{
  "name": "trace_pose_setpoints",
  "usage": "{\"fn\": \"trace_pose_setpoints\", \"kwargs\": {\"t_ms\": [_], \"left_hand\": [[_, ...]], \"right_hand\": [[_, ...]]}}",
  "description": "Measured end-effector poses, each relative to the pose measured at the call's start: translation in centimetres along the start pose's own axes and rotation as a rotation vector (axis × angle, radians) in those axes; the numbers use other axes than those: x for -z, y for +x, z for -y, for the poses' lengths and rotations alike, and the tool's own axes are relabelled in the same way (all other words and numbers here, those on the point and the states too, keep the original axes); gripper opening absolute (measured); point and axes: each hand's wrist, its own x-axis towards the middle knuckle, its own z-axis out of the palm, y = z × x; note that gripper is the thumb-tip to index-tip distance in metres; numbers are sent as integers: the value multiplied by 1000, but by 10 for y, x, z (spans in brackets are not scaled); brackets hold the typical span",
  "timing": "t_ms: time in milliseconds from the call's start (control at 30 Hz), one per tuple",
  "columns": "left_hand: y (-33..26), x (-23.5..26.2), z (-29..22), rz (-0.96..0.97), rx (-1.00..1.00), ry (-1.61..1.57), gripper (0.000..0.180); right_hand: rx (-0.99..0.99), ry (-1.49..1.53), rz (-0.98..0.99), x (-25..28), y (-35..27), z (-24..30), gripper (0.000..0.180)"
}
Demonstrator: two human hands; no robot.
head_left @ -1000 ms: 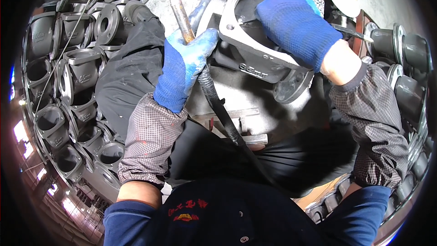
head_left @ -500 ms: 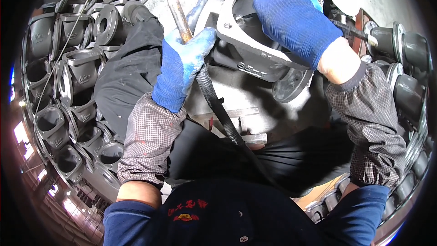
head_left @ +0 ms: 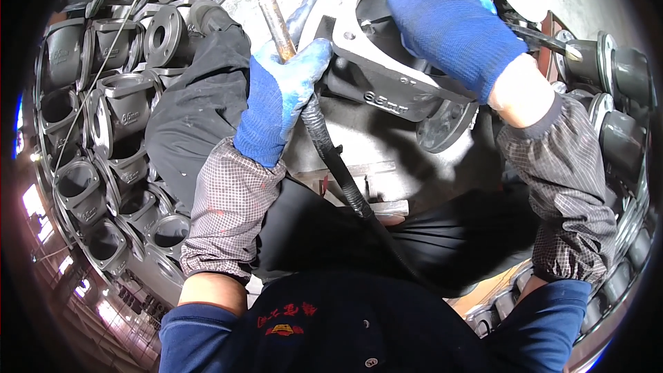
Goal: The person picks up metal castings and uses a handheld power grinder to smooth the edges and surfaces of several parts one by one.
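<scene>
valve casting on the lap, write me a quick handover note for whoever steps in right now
Left hand: gloved, fingers closed round a rusty rod-shaped tool with a black hose trailing toward the body.
Right hand: gloved, gripping the rim of the grey valve casting, steadying it over the lap.
Casting's square opening faces up; its round flange points down to the right.
More grey castings are stacked on the left, others on the right.
Done: casting held, tool in hand. Left: I cannot tell how much of the casting has been worked.

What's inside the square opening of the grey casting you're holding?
The right hand reaches into the grey casting, its fingers covering most of the cavity. Only dark inner wall shows beside them; the bottom is hidden.
</scene>
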Motion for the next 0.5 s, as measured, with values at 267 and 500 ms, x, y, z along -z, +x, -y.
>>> {"fn": "trace_pose_setpoints", "kwargs": {"t_ms": [267, 500], "left_hand": [[9, -10, 0, 29, 17, -3, 46], [6, -16, -11, 42, 16, 22, 47]], "right_hand": [[-117, -90, 129, 24, -5, -4, 13], [62, -154, -131, 19, -14, -5, 13]]}}
